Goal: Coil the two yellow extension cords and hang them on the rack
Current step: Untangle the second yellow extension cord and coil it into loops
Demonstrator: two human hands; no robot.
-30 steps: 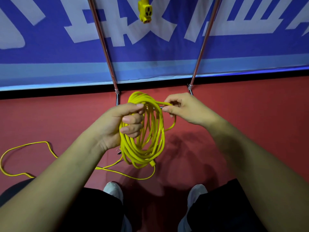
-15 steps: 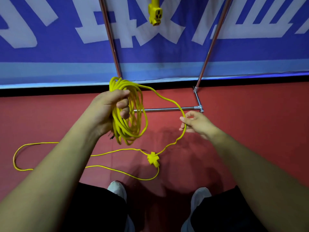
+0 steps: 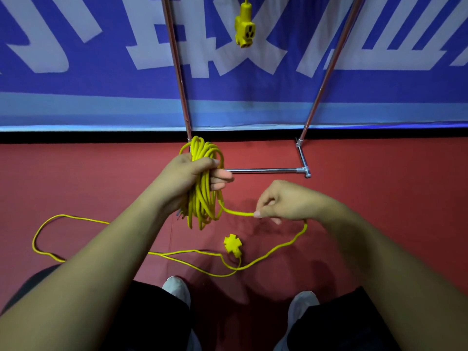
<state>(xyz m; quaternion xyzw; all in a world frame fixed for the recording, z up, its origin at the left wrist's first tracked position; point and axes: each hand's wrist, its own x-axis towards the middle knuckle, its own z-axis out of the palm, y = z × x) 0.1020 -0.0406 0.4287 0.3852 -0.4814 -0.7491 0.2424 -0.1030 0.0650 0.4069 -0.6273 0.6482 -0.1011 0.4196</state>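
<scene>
— What lies farthest left?
— A loose run of the yellow cord [image 3: 40, 229] loops across the red floor [image 3: 76, 178], passes under the left forearm and runs on toward the middle

— And the left hand?
— The left hand [image 3: 184, 178] is held up in front of the rack's left pole. Its grip is curled tight round a coil [image 3: 205, 201] of that same cord, thumb across the top and fingers wrapped round the bunch. The loops stick out above the fist and hang below it, clear of the floor

— Where is the rack?
— The rack [image 3: 266, 170] stands just behind the hands, against a blue banner [image 3: 76, 97]. Two chrome poles rise out of view, and a low bar joins their feet on the floor

— The second cord?
— Only its socket end [image 3: 245, 29] shows, dangling between the poles near the top edge. What it hangs from is out of view

— Anything between the hands?
— A cross-shaped socket block [image 3: 233, 245] lies on the floor, lower in the view than both hands

— The right hand?
— The right hand [image 3: 286, 201] sits lower than the left. Its grip pinches the strand that leads off the bottom of the coil. The cord leaves the far side of the hand and curves down to the floor near the block

— Nearest the camera?
— Two pale shoes [image 3: 177, 287] and dark trousers
</scene>
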